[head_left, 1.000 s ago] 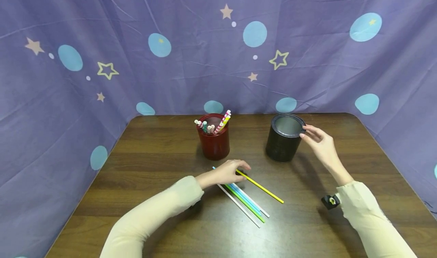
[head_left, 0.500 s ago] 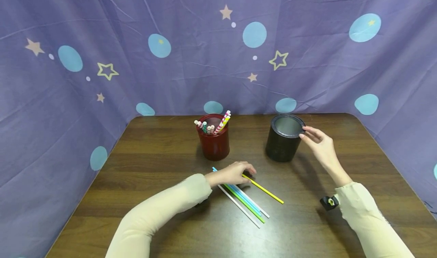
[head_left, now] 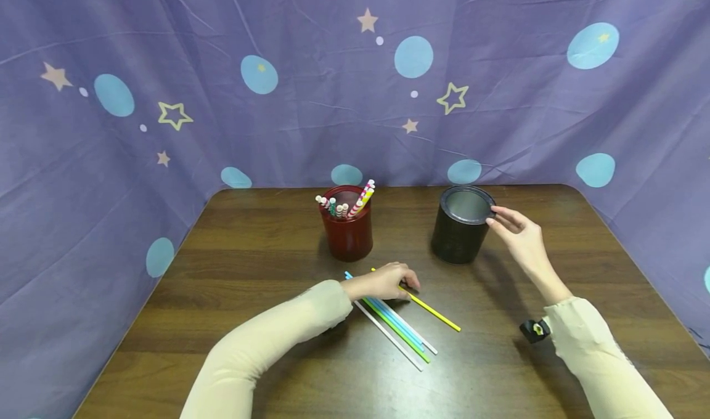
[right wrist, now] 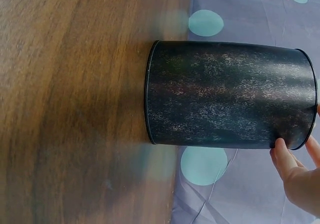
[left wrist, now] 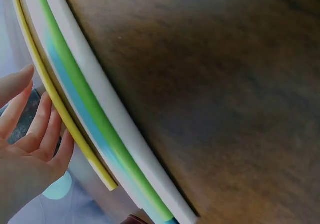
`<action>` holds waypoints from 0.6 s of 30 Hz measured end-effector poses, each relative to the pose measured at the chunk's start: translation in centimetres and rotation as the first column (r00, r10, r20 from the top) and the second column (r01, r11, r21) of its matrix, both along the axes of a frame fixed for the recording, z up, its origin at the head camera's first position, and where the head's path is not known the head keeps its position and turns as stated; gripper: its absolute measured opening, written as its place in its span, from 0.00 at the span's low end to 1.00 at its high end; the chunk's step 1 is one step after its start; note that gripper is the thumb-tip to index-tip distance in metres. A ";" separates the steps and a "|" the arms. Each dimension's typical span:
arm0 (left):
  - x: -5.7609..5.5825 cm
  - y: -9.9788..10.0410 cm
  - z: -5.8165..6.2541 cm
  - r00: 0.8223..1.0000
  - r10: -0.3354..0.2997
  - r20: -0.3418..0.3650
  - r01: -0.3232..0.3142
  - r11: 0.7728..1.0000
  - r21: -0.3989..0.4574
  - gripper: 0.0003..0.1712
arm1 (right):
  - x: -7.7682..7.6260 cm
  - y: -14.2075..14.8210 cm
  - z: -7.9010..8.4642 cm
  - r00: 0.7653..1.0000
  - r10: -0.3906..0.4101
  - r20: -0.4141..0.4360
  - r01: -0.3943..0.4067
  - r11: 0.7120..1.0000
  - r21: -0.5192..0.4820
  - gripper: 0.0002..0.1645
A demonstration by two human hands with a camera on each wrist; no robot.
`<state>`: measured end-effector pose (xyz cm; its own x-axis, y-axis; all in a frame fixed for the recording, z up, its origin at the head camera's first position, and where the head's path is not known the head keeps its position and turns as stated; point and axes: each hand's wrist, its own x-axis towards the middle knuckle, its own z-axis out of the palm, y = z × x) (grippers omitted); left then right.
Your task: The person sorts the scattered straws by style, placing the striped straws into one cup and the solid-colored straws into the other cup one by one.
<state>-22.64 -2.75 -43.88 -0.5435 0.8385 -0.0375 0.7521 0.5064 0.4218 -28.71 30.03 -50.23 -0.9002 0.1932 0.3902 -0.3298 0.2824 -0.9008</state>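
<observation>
Purple cloth (head_left: 322, 138) printed with stars and blue ovals hangs behind a brown wooden desk (head_left: 249, 234). Well to the left of the black can (head_left: 457, 237), the red can (head_left: 349, 237) stands upright, patterned straws (head_left: 345, 209) leaning at its rim. To the front left of the black can, white straws (head_left: 388, 336), 1 green straw (head_left: 396, 331) and blue straws (head_left: 400, 325) lie close together, almost parallel.

Also front left of the black can, the left hand (head_left: 386, 281) is over the yellow straw (head_left: 436, 313). Its grip is moderately wide: the left wrist view shows thumb and fingertips apart, the straw alongside the fingertips; I cannot tell whether they touch it. That straw's long axis slants from a far end left of the black can to a near end straight in front of it. It passes beneath the left hand, clearly the nearer of the 2, whose grip reaches across it towards the far half.

At the black can's right side, the right hand (head_left: 523, 239) pinches the rim, its grip narrow, well apart from the yellow straw.
</observation>
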 end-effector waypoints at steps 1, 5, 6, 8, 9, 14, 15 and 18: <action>0.0 0.1 0.0 1.000 -0.005 -0.006 0.005 1.000 -0.007 0.12 | 0.0 0.0 0.0 1.000 -0.002 0.001 0.002 1.000 0.000 0.24; -0.2 0.3 -0.2 0.999 -0.016 -0.035 0.014 0.999 -0.040 0.12 | 0.1 0.0 0.1 1.000 -0.013 0.007 0.013 1.000 0.000 0.24; -0.2 0.4 -0.3 0.999 -0.012 -0.035 0.011 0.999 -0.050 0.13 | 0.2 -0.1 0.2 1.000 -0.017 0.007 0.017 1.000 0.006 0.24; -0.3 0.5 -0.3 0.999 -0.006 -0.034 0.004 0.998 -0.070 0.13 | 0.4 -0.3 0.4 1.000 -0.019 0.013 0.019 1.000 -0.002 0.24; -0.3 0.5 -0.3 0.999 -0.001 -0.032 -0.002 0.997 -0.081 0.13 | 0.5 -0.4 0.5 1.000 -0.019 0.015 0.019 1.000 -0.008 0.24; -0.4 0.6 -0.2 1.000 0.021 -0.013 -0.022 0.993 -0.116 0.12 | 0.6 -0.7 0.8 1.000 -0.009 0.022 0.010 0.999 -0.041 0.24; -0.4 0.6 -0.2 1.000 0.022 -0.010 -0.023 0.993 -0.120 0.12 | 0.6 -0.7 0.8 1.000 -0.007 0.021 0.007 0.999 -0.041 0.24; -0.5 0.6 -0.1 1.000 0.024 0.007 -0.023 0.991 -0.130 0.11 | 0.6 -0.6 0.7 1.000 0.006 0.021 -0.005 0.998 -0.059 0.25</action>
